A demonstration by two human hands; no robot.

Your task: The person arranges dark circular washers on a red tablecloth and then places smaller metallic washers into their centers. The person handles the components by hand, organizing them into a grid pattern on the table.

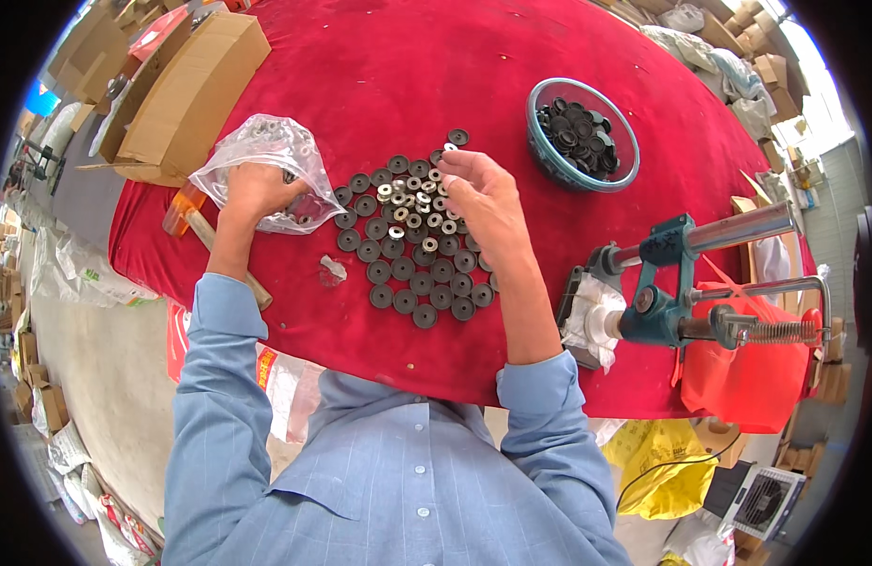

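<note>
Here, left hand (254,191) sits inside the plastic bag (266,151), fingers curled, contents hidden. Right hand (483,203) hovers over the dark discs (419,269) laid out on the red cloth (407,75), fingertips (447,162) pinched together near small silver rings (412,203). Bowl (549,160) of discs nearby.

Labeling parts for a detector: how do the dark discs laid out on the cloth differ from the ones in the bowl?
The cloth discs lie flat, side by side in rows; the bowl discs are heaped and tilted. Many cloth discs near the right hand carry small silvery rings; the bowl discs show none. Both are dark, round and centre-holed.
</note>
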